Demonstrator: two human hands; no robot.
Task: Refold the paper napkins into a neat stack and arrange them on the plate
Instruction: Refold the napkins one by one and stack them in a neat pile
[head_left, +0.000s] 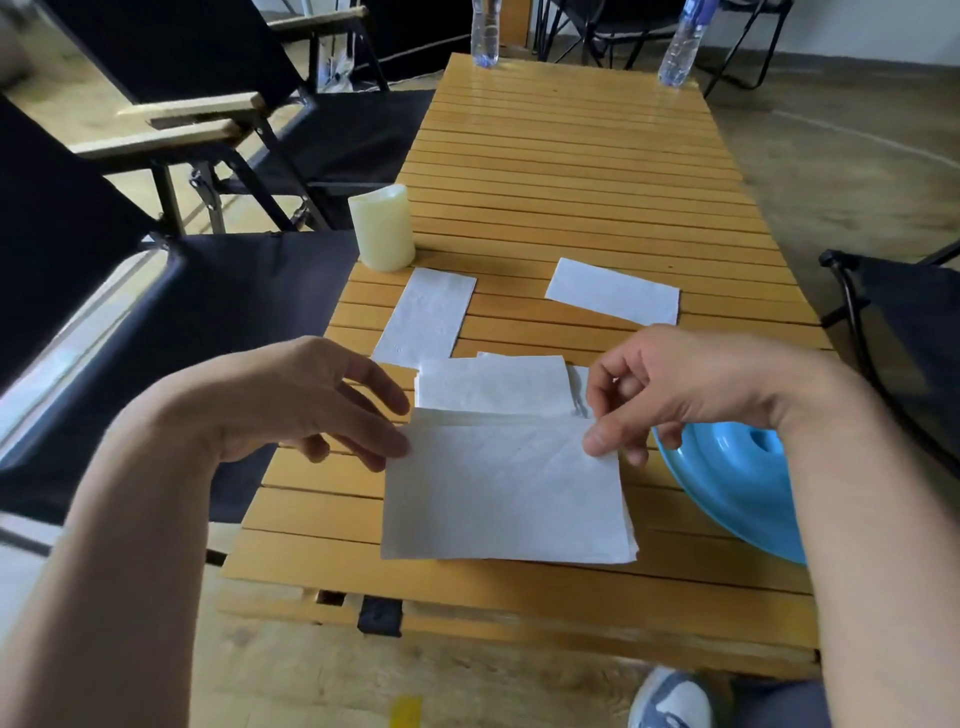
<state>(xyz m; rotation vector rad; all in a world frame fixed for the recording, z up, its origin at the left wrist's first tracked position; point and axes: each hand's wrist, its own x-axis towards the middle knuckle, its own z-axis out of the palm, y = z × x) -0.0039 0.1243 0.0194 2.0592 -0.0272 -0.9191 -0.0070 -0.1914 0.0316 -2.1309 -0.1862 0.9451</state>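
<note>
The left hand (311, 400), fingers loosely spread, touches the upper left corner of the half-folded napkin (504, 493), which rests near the front edge of the slatted wooden table (597, 171). Three folded napkins (426, 317) lie just beyond it. The right hand (675, 395) pinches the napkin's upper right corner, beside the blue plate (737, 499).

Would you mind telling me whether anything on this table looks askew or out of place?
One folded white paper napkin by the cream candle and another napkin farther right lie at different angles, apart from the near stack.
</note>
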